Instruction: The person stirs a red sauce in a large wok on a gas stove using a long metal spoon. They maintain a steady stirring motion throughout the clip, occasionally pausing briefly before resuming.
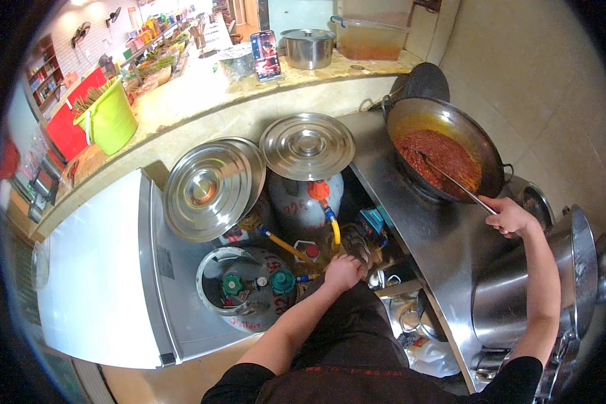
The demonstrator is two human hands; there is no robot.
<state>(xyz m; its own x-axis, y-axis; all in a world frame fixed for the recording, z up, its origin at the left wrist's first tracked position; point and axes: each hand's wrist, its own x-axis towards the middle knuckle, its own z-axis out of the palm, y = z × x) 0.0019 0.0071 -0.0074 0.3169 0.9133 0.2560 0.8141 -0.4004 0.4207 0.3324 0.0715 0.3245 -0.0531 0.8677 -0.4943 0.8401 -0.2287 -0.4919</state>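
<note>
My right hand (511, 216) grips the long metal handle of a cooking utensil (459, 185). The utensil's far end sits in a thick red sauce (437, 151), which hides its shape. A dark two-handled wok (468, 120) holds the sauce, with orange oil around its edge. In front of my body is my left hand (344, 272), its fingers curled. Whether it holds anything is hidden. Just beyond it, a yellow hose (337, 237) runs from the red fitting (318, 190) of a grey gas cylinder (295, 207).
Steel lids (209, 189) lean near a second gas cylinder (280, 315). A large steel pot (510, 298) stands below my right forearm. On the ledge are a phone (265, 55), a lidded pot (309, 50) and a green bucket of sticks (111, 118). A white-topped appliance (98, 283) is at left.
</note>
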